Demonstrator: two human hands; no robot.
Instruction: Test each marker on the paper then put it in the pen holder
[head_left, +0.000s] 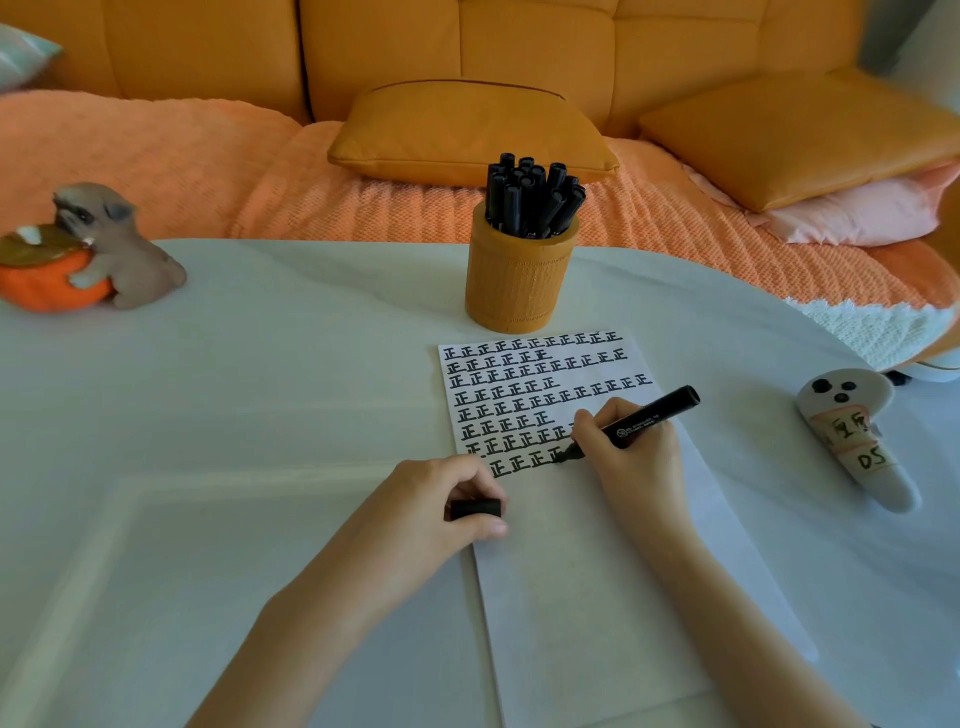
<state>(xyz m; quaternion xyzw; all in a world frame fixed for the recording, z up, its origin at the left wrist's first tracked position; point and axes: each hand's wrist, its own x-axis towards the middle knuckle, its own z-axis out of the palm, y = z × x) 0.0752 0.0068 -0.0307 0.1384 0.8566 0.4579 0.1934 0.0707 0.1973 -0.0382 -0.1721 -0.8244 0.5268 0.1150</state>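
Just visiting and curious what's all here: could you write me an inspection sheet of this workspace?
Surface: white rounded table.
Job's things: white paper sheet with rows of black marks; orange cylindrical pen holder full of capped black markers.
Clutter: grey dog figurine hugging an orange pot; white labelled handheld device.
Grips: left hand holds black cap; right hand holds uncapped black marker, tip on paper.
Cables: nothing seen.
Surroundings: orange sofa with orange cushions.

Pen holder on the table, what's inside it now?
A tight bunch of black markers stands in the orange pen holder, upper ends showing. Its wall hides their lower parts and the bottom.
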